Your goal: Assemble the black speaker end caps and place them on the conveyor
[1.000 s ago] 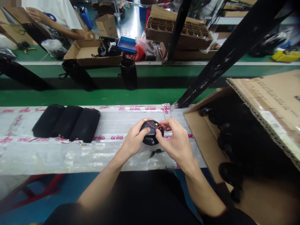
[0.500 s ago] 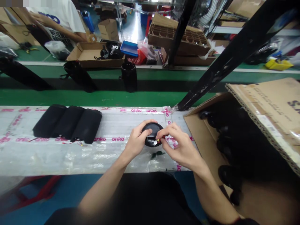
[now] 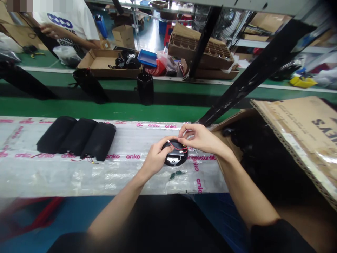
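Note:
My left hand [image 3: 156, 156] grips a round black plastic part [image 3: 176, 154] by its left side, thumb on top. Its upper face carries a thin red wire [image 3: 174, 145], a small white connector [image 3: 169, 141] and a shiny patch near the front rim. At the far right rim, my right hand [image 3: 198, 137] is closed in a pinch, thumb against forefinger; whatever lies between those fingertips is too small to make out. Left of both hands, three black fabric-covered cylinders [image 3: 76, 137] lie side by side, with thin wires at their near ends.
A large cardboard box [image 3: 297, 119] with black parts inside stands at right. A slanted black post [image 3: 244, 77] rises behind it. Black tubes [image 3: 145, 89] stand along the green surface beyond. Across it, a person in a white shirt [image 3: 65, 21] works near an open carton [image 3: 100, 63].
My right hand has moved from the near right of the round part to its far rim. The red wire and white connector now show on top. The view has shifted slightly.

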{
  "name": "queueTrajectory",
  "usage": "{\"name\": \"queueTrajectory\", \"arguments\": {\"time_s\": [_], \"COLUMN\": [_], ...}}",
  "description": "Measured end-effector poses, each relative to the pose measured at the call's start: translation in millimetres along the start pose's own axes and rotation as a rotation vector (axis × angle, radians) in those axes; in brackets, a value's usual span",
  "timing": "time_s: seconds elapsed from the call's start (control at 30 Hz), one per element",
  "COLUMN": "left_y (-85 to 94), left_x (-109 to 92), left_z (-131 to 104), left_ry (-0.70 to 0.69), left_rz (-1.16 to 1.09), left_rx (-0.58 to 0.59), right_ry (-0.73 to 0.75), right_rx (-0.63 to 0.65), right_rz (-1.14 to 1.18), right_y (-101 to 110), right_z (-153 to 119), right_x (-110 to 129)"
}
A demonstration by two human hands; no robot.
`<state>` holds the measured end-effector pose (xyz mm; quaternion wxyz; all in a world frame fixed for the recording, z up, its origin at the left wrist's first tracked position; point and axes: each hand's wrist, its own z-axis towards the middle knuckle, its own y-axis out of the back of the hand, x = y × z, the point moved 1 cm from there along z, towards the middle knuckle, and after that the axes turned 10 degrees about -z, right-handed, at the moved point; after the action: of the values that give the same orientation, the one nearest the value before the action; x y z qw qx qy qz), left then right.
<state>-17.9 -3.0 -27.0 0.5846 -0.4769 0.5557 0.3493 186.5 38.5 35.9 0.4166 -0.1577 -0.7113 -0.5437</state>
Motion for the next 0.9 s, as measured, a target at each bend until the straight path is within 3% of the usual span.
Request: {"name": "queueTrajectory", "arguments": {"time_s": [0.17, 0.3, 0.4, 0.5, 0.67, 0.77, 0.9], "left_y": [1.7, 20.9, 40.4, 47.5, 28.1, 10.4, -11.4], "left_x": [-7.9, -30.6, -54.8, -78.3, -106.2, -113.4, -115.8], "left_z": [-0.6, 7.9, 22.8, 38.9, 59.2, 67.9, 76.4], "left_ry": [-0.01, 0.002, 0.037, 0.129, 0.148, 0.166, 0.176], "left_rz": [0.095, 0.293, 0.443, 0.625, 0.878, 0.972, 1.096], "left_rx": [0.055, 0.19, 0.276, 0.379, 0.476, 0.532, 0.522], "right_ry": [0.027, 0.019, 0.025, 0.031, 0.037, 0.047, 0.016], "right_rx": [0.042, 0.112, 0.151, 0.178, 0.148, 0.116, 0.066], "right_rz": [-0.412, -0.7, -0.766, -0.747, -0.773, -0.785, -0.719], "right_y": [3.4, -2.4, -5.0, -5.0, -5.5, -7.0, -6.5], "right_z": [2.5, 15.1, 22.7, 25.5, 22.9, 17.5, 7.4], "right_x": [30.9, 46.1, 46.1, 43.0, 42.3, 45.7, 48.1]}}
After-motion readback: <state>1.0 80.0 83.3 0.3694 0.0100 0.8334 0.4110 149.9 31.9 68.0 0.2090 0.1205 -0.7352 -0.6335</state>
